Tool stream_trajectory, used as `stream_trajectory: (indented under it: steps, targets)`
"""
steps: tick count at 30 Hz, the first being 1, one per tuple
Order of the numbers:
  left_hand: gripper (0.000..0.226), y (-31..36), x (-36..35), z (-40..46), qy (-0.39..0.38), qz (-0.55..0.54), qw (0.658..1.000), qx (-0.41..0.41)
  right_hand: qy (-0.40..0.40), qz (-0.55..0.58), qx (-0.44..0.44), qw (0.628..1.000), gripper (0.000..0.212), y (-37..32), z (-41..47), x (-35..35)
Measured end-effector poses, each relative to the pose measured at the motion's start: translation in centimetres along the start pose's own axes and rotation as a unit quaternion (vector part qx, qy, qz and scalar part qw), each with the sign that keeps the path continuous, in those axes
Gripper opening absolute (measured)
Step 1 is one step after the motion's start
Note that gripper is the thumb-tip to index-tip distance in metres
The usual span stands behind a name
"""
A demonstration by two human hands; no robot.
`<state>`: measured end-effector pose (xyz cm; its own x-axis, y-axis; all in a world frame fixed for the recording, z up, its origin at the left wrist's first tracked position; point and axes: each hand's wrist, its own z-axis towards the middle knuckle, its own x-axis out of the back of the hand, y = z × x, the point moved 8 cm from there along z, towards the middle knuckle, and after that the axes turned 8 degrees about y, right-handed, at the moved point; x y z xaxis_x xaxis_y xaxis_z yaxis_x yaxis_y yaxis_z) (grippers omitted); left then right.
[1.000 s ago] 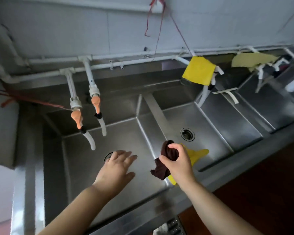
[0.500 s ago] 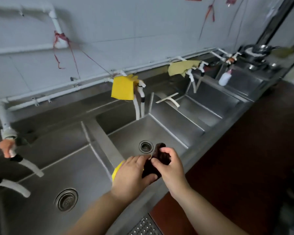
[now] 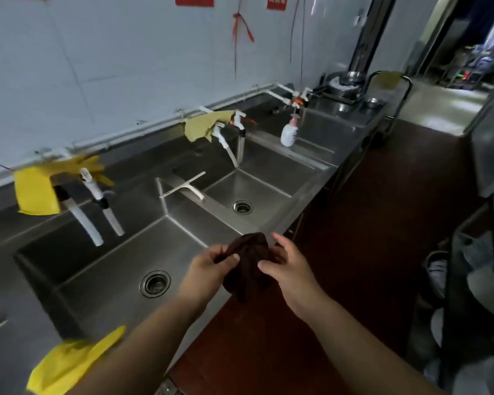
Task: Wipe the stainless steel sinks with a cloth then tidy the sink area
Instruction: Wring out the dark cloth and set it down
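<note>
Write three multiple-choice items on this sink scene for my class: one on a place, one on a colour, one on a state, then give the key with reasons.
1. Where does the squeegee lie?
A. on the divider between two sinks
B. on the floor
C. in a hand

2. What colour is the cloth in the hands?
A. white
B. dark brown
C. blue

3. How is the cloth held?
A. by both hands
B. by no hand
C. hung on a tap

Key: 1 A, it rests across the ledge between basins; 2 B, the bunched cloth is dark brown; 3 A, the left hand pinches it and the right hand grips its other side.
</note>
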<state>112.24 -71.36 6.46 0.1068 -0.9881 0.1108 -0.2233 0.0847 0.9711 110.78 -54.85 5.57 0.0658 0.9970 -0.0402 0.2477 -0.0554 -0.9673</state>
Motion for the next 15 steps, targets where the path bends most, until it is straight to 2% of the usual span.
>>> stream_trajectory:
  steps: [2, 7, 12, 15]
  targets:
    - [0.010, 1.3, -2.1, 1.9, -0.012, -0.001, 1.000, -0.001, -0.013, -0.020, -0.016, 1.000, 0.069, -1.0, 1.9, 2.0]
    - [0.011, 4.6, -7.4, 7.1, -0.056, -0.002, 0.998, -0.027, -0.023, -0.053, -0.041, 0.997, 0.049, -2.8, 7.1, 6.7]
    - [0.012, 7.5, -13.4, 13.3, -0.136, -0.031, 0.989, -0.051, -0.031, -0.068, -0.088, 0.993, 0.035, -4.3, 13.3, 10.7]
    - [0.012, 9.2, -16.7, 18.0, -0.174, -0.052, 0.982, -0.041, -0.029, -0.099, -0.097, 0.990, 0.034, -5.9, 17.4, 12.8]
